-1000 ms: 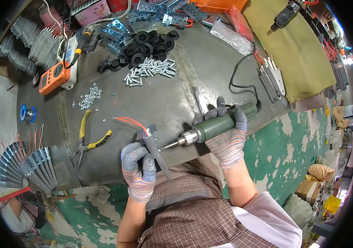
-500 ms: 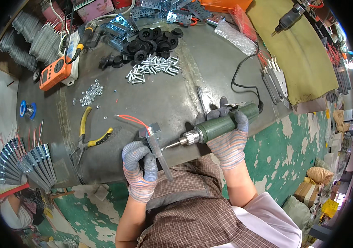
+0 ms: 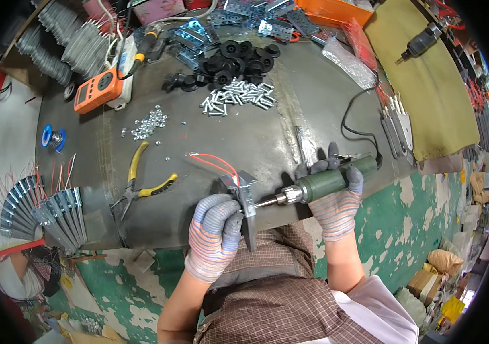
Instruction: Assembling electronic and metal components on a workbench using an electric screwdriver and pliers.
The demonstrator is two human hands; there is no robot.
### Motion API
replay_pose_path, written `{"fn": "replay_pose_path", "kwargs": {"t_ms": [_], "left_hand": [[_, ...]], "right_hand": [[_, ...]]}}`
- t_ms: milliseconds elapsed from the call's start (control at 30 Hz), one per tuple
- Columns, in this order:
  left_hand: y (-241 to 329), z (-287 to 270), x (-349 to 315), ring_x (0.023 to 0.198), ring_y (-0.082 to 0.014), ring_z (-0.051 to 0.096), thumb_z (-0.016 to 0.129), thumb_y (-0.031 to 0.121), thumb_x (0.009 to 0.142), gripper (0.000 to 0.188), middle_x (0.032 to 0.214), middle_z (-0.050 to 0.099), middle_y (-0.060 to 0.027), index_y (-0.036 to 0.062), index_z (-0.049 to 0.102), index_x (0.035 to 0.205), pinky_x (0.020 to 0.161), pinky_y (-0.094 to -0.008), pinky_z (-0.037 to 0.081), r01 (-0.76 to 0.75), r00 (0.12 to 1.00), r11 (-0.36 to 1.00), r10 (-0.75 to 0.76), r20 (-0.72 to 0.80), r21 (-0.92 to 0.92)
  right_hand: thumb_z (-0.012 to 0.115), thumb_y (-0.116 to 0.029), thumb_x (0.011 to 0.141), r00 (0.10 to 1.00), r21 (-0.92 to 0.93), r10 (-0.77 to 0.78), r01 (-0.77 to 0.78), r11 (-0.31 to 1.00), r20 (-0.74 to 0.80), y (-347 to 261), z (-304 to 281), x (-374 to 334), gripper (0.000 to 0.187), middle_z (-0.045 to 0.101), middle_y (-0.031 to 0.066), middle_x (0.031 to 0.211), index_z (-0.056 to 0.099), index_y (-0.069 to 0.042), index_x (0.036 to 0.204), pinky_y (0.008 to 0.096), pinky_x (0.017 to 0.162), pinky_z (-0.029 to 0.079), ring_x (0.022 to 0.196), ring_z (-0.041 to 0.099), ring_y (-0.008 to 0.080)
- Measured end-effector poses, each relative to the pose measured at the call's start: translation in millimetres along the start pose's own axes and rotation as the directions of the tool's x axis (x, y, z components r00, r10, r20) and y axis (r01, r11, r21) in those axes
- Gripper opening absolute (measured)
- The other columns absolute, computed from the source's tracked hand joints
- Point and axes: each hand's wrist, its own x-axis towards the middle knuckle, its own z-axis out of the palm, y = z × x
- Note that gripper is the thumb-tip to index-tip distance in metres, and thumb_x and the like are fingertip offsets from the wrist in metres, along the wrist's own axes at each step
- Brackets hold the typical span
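My left hand [image 3: 213, 238], in a striped work glove, is closed on a flat grey heating plate [image 3: 249, 226] with two red wires [image 3: 216, 159] and a metal bracket [image 3: 243, 182] at its upper end. In my right hand [image 3: 336, 215], also gloved, lies a green corded electric screwdriver [image 3: 330, 179], held almost level and pointing left. Its bit [image 3: 267, 202] reaches the plate's right side and seems to touch it just below the bracket. Whatever sits at the bit's tip is too small to tell. Both hands are over the bench's near edge.
Yellow-handled pliers [image 3: 134, 182] lie left of my hands. Beyond are nuts [image 3: 150, 124], bolts [image 3: 239, 96], black knobs [image 3: 233, 63] and blue-filmed brackets [image 3: 196, 34]. Finished-looking plates [image 3: 61, 215] fan out at left; others [image 3: 396, 132] lie right. A second screwdriver [image 3: 419, 43] hangs at upper right.
The view has shifted, so the bench contents appear further right. The screwdriver's bit and the plate have come together, and the plate stands more upright, its bracket turned more into view.
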Motion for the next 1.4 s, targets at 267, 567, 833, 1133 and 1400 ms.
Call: {"fn": "replay_pose_path", "kwargs": {"t_ms": [267,567,833,1133,1400], "left_hand": [[-59.5,-78.0,68.0,0.092,-0.0317,0.058,0.060,0.008,0.084,0.016,0.098,0.061,-0.0146,0.0064,0.066,0.099,0.083,-0.0403,0.045,0.154,0.988,0.735,-0.102,-0.116,0.660],[-85.2,-68.6,89.1,0.093,-0.0357,0.055,0.070,0.020,0.077,0.017,0.098,0.061,-0.0148,0.0127,0.068,0.091,0.083,-0.0442,0.044,0.031,0.999,0.557,-0.043,-0.009,0.830],[-74.5,-76.5,98.5,0.090,-0.0346,0.055,0.069,0.012,0.074,0.014,0.093,0.060,-0.0119,0.0098,0.065,0.087,0.082,-0.0426,0.044,0.088,0.983,0.628,-0.181,0.035,0.773],[5.8,-28.2,8.5,0.067,-0.0178,0.059,0.058,0.003,0.086,0.010,0.078,0.060,-0.0074,0.0072,0.060,0.095,0.063,-0.0294,0.051,0.676,0.567,-0.008,-0.633,0.527,-0.737],[-2.7,-16.2,-0.7,0.072,-0.0185,0.063,0.061,0.002,0.086,0.011,0.084,0.065,-0.0087,0.0072,0.062,0.096,0.060,-0.0315,0.054,0.591,0.504,-0.380,-0.515,0.693,-0.712]], "right_hand": [[0.067,-0.029,0.079,0.998,-0.025,0.020,-0.018,1.000,0.052,-3.7,-6.8,3.2,0.056,0.065,0.0069,0.095,0.051,-0.010,0.129,0.0508,0.105,0.035,0.091,0.064,0.0211],[0.066,-0.031,0.080,0.999,-0.066,0.006,-0.004,0.998,0.039,-2.5,-3.1,2.2,0.055,0.064,0.0066,0.094,0.052,-0.010,0.128,0.0499,0.105,0.036,0.092,0.063,0.0204],[0.071,-0.023,0.076,1.000,-0.035,0.026,-0.027,0.999,-0.014,0.6,4.6,1.6,0.051,0.065,0.0027,0.085,0.054,-0.010,0.123,0.0513,0.104,0.037,0.087,0.062,0.0226],[0.069,-0.026,0.079,0.998,-0.057,0.024,-0.021,0.998,0.050,4.3,5.0,2.4,0.054,0.065,0.0037,0.090,0.051,-0.008,0.126,0.0490,0.104,0.038,0.088,0.064,0.0217],[0.069,-0.025,0.079,0.998,-0.050,0.011,-0.008,0.999,0.070,5.1,7.3,1.1,0.052,0.065,0.0064,0.092,0.051,-0.007,0.124,0.0508,0.102,0.039,0.088,0.063,0.0222]]}}
